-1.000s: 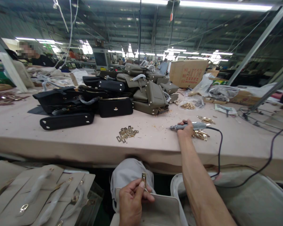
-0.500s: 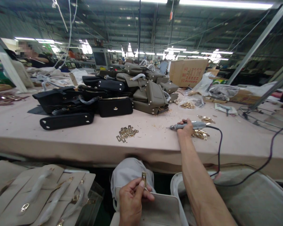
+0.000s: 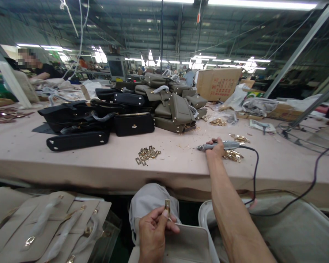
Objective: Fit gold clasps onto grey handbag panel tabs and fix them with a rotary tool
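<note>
My left hand (image 3: 155,230), low in the middle, pinches a small gold metal plate (image 3: 167,205) upright at the edge of a beige bag flap (image 3: 190,241) on my lap. On the table my right hand (image 3: 216,149) is closed around a grey electric screwdriver (image 3: 230,145), which lies level with its tip pointing left. Tiny gold screws (image 3: 184,147) are scattered by the tip. Gold hardware pieces (image 3: 233,156) lie just beside the screwdriver. A pile of small rectangular metal frames (image 3: 148,154) sits to the left of my right hand.
Black bags (image 3: 134,124) and olive bags (image 3: 178,109) are heaped on the table (image 3: 71,160). Beige bags (image 3: 44,226) are stacked at lower left, a white bin (image 3: 290,233) stands at lower right. A cord (image 3: 257,171) hangs from the screwdriver. A person (image 3: 42,69) is at far left.
The person at far left has shifted slightly, with the head further left. Both my hands and what they hold look almost unchanged.
</note>
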